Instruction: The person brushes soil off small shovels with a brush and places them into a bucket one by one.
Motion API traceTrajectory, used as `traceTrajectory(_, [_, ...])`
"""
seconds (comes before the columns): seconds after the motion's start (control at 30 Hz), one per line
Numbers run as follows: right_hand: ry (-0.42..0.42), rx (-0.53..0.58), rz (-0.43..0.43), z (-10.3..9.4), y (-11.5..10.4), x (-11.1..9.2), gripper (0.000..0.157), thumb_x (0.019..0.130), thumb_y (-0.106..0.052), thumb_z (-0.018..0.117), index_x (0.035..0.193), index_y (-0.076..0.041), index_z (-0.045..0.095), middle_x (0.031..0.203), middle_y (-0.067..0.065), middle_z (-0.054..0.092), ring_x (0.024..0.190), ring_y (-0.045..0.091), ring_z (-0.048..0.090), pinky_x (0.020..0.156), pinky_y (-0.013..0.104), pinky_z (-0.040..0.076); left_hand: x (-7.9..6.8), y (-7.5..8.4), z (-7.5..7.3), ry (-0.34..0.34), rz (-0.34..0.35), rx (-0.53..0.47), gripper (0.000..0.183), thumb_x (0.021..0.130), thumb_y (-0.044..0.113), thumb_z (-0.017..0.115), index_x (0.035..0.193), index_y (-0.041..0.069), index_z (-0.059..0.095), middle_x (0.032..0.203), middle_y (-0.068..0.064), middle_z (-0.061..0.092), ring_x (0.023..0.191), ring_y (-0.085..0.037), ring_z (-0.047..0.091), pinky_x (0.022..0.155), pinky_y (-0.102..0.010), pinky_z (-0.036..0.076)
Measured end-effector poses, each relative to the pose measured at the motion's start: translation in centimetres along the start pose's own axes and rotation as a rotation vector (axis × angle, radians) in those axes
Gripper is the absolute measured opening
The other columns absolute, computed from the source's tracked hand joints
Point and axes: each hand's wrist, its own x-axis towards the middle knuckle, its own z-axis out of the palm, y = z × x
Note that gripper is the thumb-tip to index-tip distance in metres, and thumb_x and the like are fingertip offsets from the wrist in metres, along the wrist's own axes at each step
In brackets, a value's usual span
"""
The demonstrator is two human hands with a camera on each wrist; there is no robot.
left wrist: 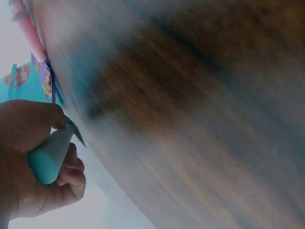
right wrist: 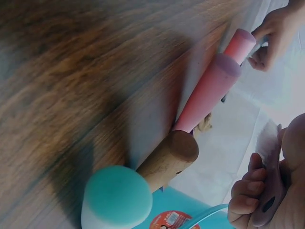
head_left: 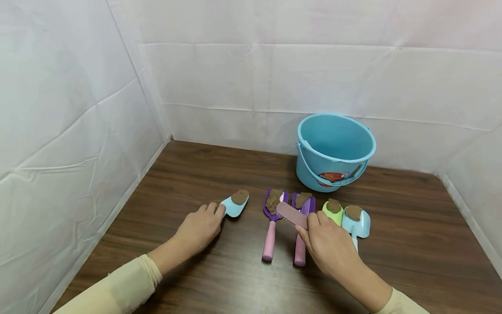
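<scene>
My left hand [head_left: 200, 226] grips a small light blue toy shovel [head_left: 233, 213] by its handle, with a lump of brown sand [head_left: 240, 197] on the blade. The handle's teal end [left wrist: 44, 167] sticks out of the curled fingers in the left wrist view. My right hand [head_left: 333, 244] holds a flat pink spatula-like tool [head_left: 291, 213] with a rounded tip and a slot [right wrist: 268, 204] in its handle. That tool overlaps two purple toy tools with pink handles, a spade-shaped one [head_left: 269, 237] and a scoop [head_left: 310, 205], both bearing brown sand.
Right of the purple tools lie a green scoop [head_left: 333, 216] and a light blue shovel [head_left: 364, 224], each with brown sand. Behind them a blue bucket [head_left: 333, 170] stands upright on the dark wood table [head_left: 219, 170]. White sheeting [head_left: 211, 78] encloses the back and sides.
</scene>
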Motion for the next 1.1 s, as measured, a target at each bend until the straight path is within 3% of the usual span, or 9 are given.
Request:
traceTrajectory(0.13, [0.008, -0.007, -0.029, -0.1, -0.6, 0.3, 0.036, 0.101, -0.035, 0.063, 0.085, -0.006, 0.048, 0.073, 0.002, 0.035, 0.058, 0.013, 0.032, 0.046, 0.024, 0.030, 0.0, 0.5, -0.6, 0.075, 0.076, 0.133, 0.026, 0.095, 0.011, 0.069, 0.115, 0.006, 0.054, 0.095, -0.009, 0.057, 0.071, -0.019, 0.056, 0.042, -0.025, 0.042])
traceTrajectory(0.23, [-0.004, -0.013, -0.051, -0.1, -1.3, 0.7, 0.036, 0.102, -0.035, 0.061, 0.087, -0.005, 0.048, 0.074, 0.002, 0.037, 0.059, 0.013, 0.034, 0.046, 0.024, 0.032, 0.2, 1.2, -1.4, 0.139, 0.134, 0.179, 0.018, 0.099, 0.013, 0.063, 0.115, 0.008, 0.055, 0.098, -0.010, 0.058, 0.073, -0.020, 0.056, 0.045, -0.027, 0.043])
traceTrajectory(0.33, [-0.033, -0.026, -0.040, 0.0, -2.5, 1.3, 0.037, 0.103, -0.039, 0.058, 0.088, -0.007, 0.048, 0.076, 0.002, 0.038, 0.059, 0.013, 0.035, 0.044, 0.026, 0.031, 0.4, 2.1, -2.1, 0.203, 0.183, 0.194, 0.011, 0.104, 0.014, 0.047, 0.110, 0.009, 0.055, 0.099, -0.010, 0.059, 0.073, -0.020, 0.054, 0.048, -0.028, 0.044])
traceTrajectory(0.47, [-0.038, -0.022, -0.043, 0.5, -4.2, 2.2, 0.038, 0.103, -0.040, 0.058, 0.087, -0.007, 0.048, 0.075, 0.002, 0.039, 0.058, 0.013, 0.037, 0.043, 0.027, 0.031, 0.6, 3.4, -2.8, 0.288, 0.210, 0.180, 0.025, 0.106, 0.015, 0.028, 0.097, 0.011, 0.052, 0.092, -0.008, 0.057, 0.069, -0.020, 0.049, 0.048, -0.027, 0.038])
traceTrajectory(0.6, [-0.010, -0.026, -0.095, 1.2, -5.6, 2.9, 0.038, 0.102, -0.036, 0.060, 0.085, -0.004, 0.048, 0.071, 0.003, 0.040, 0.055, 0.015, 0.042, 0.043, 0.027, 0.036, 0.8, 4.4, -3.4, 0.336, 0.201, 0.137, 0.028, 0.104, 0.014, 0.026, 0.088, 0.010, 0.049, 0.086, -0.006, 0.054, 0.067, -0.019, 0.047, 0.048, -0.027, 0.032])
traceTrajectory(0.8, [0.031, -0.103, -0.076, 1.6, -6.0, 3.5, 0.041, 0.101, -0.038, 0.060, 0.082, -0.005, 0.046, 0.065, 0.004, 0.042, 0.047, 0.016, 0.043, 0.037, 0.030, 0.034, 0.6, 4.9, -3.7, 0.336, 0.210, 0.080, 0.027, 0.102, 0.011, 0.028, 0.089, 0.009, 0.051, 0.083, -0.005, 0.052, 0.066, -0.018, 0.045, 0.047, -0.026, 0.032])
traceTrajectory(1.1, [-0.002, -0.123, 0.010, 1.7, -4.7, 3.8, 0.043, 0.102, -0.042, 0.058, 0.081, -0.006, 0.044, 0.065, 0.005, 0.041, 0.045, 0.018, 0.042, 0.035, 0.033, 0.036, 0.5, 4.5, -3.3, 0.281, 0.222, 0.092, 0.027, 0.100, 0.007, 0.035, 0.115, 0.005, 0.057, 0.091, -0.007, 0.057, 0.073, -0.019, 0.051, 0.050, -0.026, 0.041])
